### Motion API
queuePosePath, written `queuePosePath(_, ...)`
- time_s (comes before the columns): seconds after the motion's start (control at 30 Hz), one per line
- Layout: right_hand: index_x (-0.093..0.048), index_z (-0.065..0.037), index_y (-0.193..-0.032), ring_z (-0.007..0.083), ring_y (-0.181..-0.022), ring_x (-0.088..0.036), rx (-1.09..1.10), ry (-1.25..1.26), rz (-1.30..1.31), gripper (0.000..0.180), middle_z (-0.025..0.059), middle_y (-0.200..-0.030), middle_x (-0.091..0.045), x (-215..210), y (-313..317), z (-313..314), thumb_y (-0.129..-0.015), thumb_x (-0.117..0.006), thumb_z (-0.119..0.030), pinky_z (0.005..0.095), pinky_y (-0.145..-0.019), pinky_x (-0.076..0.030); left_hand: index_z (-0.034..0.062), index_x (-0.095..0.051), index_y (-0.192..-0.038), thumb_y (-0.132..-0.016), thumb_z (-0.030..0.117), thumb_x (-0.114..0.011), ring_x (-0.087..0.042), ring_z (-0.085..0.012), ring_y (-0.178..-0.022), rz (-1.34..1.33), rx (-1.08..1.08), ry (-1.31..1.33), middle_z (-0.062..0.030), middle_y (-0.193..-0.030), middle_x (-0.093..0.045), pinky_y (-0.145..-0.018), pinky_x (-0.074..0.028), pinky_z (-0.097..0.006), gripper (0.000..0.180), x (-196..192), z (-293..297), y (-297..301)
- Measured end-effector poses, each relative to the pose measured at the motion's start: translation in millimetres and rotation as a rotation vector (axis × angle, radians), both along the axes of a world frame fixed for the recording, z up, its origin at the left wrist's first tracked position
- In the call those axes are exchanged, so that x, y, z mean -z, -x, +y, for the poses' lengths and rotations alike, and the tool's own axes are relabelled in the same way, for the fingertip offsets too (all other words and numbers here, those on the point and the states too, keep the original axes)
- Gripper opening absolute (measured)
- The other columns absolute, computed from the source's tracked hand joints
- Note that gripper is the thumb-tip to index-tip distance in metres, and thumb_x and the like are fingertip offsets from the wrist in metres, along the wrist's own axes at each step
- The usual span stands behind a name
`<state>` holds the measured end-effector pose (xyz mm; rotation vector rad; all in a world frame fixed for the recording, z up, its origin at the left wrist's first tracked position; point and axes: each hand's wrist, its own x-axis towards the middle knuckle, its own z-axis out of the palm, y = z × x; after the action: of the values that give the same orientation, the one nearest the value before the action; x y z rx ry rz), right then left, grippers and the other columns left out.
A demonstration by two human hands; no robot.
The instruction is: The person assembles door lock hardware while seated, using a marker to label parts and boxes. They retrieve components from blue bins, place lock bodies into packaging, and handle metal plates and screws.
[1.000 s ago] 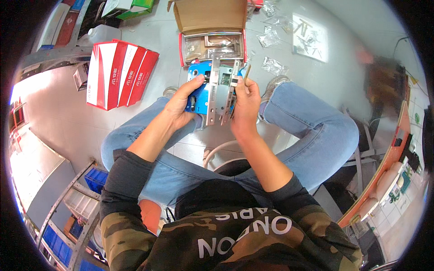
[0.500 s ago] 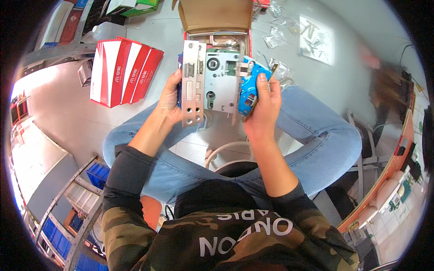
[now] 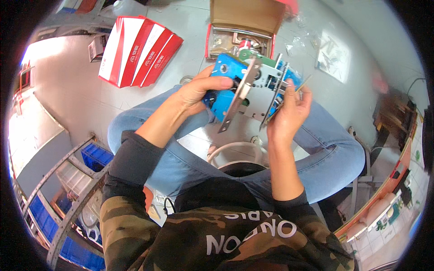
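Observation:
Both hands hold metal mortise locks above my lap, side by side and partly overlapping. My left hand [image 3: 199,92] is closed on a lock case wrapped in blue film [image 3: 222,106], its thumb lying across the film. A slanted metal faceplate [image 3: 238,100] runs along that case's right side. Between the hands shows a bare silver lock case [image 3: 257,100], with a second narrow faceplate [image 3: 274,92] at its right. My right hand [image 3: 291,108] grips that end, where more blue film shows behind the fingers. How many locks are there I cannot tell.
An open cardboard box [image 3: 242,12] with metal parts inside stands on the floor beyond the locks. Several red and white boxes [image 3: 140,52] lie left of it. Clear plastic bags [image 3: 300,45] are scattered at right. A metal rack with blue bins [image 3: 96,156] stands at lower left.
The locks have turned, so the left faceplate now slants and a blue-filmed case shows at left. My hands have shifted rightward. The whole view has shifted too.

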<state>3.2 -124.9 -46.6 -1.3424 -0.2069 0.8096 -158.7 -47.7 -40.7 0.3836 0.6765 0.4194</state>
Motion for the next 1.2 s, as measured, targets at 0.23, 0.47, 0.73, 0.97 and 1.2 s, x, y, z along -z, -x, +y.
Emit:
queuePosePath(0.23,-0.045,-0.001,-0.102,0.0148,-0.079,-0.059,-0.013,0.023,0.0,0.019,0.0107,-0.091,-0.06,11.7,-5.0,0.3,-0.087,-0.054,-0.007,0.0267,-0.067,-0.05,0.006,-0.046,-0.118,-0.072,0.023,-0.071,-0.058,-0.014,-0.087,0.133,0.094,-0.119,-0.0064,-0.102,-0.058,-0.077,-0.05,-0.028,0.055,-7.4,-1.9,-11.7)
queuePosePath(0.47,-0.046,0.002,-0.105,0.0147,-0.082,-0.057,-0.171,0.125,0.114,0.026,0.0131,-0.097,-0.059,22.8,-6.9,-6.6,-0.085,-0.057,-0.009,0.0265,-0.074,-0.046,0.0066,-0.048,-0.116,-0.072,0.021,-0.071,-0.06,-0.0156,-0.086,0.089,-0.01,0.053,-0.0068,-0.102,-0.059,-0.076,-0.051,-0.031,0.051,8.5,-13.3,0.3)
queuePosePath(0.73,-0.053,0.001,-0.114,0.0171,-0.081,-0.059,-0.42,0.363,-0.356,0.042,0.0114,-0.09,-0.063,81.4,-49.7,50.4,-0.081,-0.063,-0.023,0.0285,-0.073,-0.046,0.0045,-0.052,-0.11,-0.069,0.023,-0.07,-0.062,-0.0211,-0.083,-0.197,-0.431,0.102,-0.0105,-0.097,-0.061,-0.072,-0.054,-0.038,0.049,29.3,1.9,67.0)
queuePosePath(0.97,-0.061,-0.013,-0.107,0.033,-0.095,-0.057,-1.317,0.337,-1.092,0.032,0.0158,-0.1,-0.062,186.1,-38.7,176.4,-0.08,-0.058,-0.028,0.0412,-0.08,-0.045,0.0043,-0.051,-0.111,-0.068,0.023,-0.071,-0.062,-0.0212,-0.083,-0.087,-0.76,0.032,-0.0102,-0.096,-0.061,-0.071,-0.054,-0.038,0.051,24.6,18.4,126.6)
queuePosePath(1.2,-0.063,-0.02,-0.104,0.0303,-0.096,-0.058,-1.49,0.501,-1.202,0.025,0.0124,-0.098,-0.063,251.1,2.5,217.5,-0.081,-0.057,-0.029,0.0426,-0.081,-0.047,0.004,-0.051,-0.111,-0.067,0.023,-0.072,-0.062,-0.0212,-0.082,0.012,-0.871,0.162,-0.01,-0.096,-0.06,-0.071,-0.054,-0.038,0.053,27.2,2.6,140.8)
